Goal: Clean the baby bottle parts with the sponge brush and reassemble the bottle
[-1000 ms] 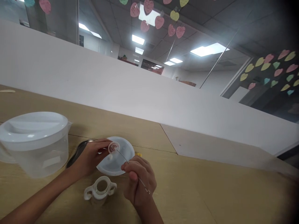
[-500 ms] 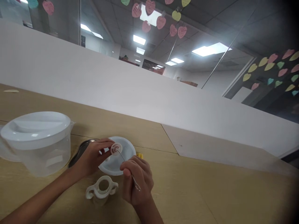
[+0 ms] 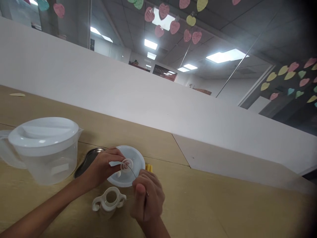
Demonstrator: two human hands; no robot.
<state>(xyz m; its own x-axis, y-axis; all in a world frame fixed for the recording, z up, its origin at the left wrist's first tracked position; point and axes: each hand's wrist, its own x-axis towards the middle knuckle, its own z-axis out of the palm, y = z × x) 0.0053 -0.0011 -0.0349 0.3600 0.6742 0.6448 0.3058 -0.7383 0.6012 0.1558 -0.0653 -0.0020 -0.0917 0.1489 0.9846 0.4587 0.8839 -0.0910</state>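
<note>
My left hand (image 3: 105,167) pinches a small clear round plastic piece (image 3: 130,162) by its rim, tilted with its opening toward me. In my right hand (image 3: 148,195), fingers wrap around a thin metal wire tool (image 3: 131,171). Its far end reaches into the round piece; whether a brush head sits there is too small to tell. Both hands are over a white bowl (image 3: 138,160), where a small whitish item (image 3: 119,174) shows near the left hand. Closer to me stands an uncovered two-handled cup (image 3: 108,207), upright on the table.
A large translucent lidded pitcher (image 3: 44,165) stands at the left. Behind my left wrist lies a dark metal tray (image 3: 85,162), partly covered. Yellow pieces (image 3: 150,168) lie right of the bowl. A white partition (image 3: 138,102) runs along the wooden table's (image 3: 198,201) back.
The right hand has turned slightly, and less of the wire tool's near end shows. The round piece has shifted a little right and down. The whole view has moved slightly.
</note>
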